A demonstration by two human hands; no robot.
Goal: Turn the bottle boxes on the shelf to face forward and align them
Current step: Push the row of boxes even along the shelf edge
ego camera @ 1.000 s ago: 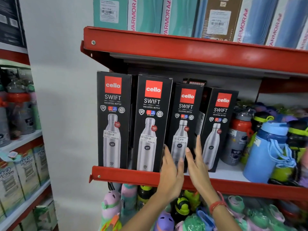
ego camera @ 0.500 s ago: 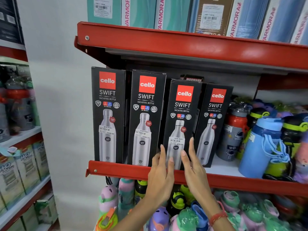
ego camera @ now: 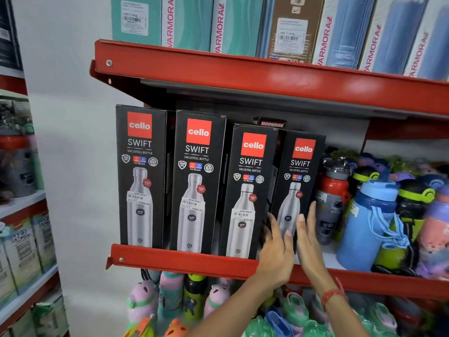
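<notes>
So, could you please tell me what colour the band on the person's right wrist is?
The wristband is red-orange, seen in the head view.

Both hands flat, left hand (ego camera: 275,249) and right hand (ego camera: 309,242), flanking fourth box (ego camera: 297,181).

We see two bare forearms, sleeveless; the right wrist wears a thin red-orange thread band (ego camera: 334,294).

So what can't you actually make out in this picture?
- Fourth box, head view: its lower front is covered by the left hand and right hand.
- Modware box: only the top shows behind the Cello boxes.
- Price stickers such as: the fine print is too small.
- Boxes on the top shelf: cut off by the upper edge.
</notes>
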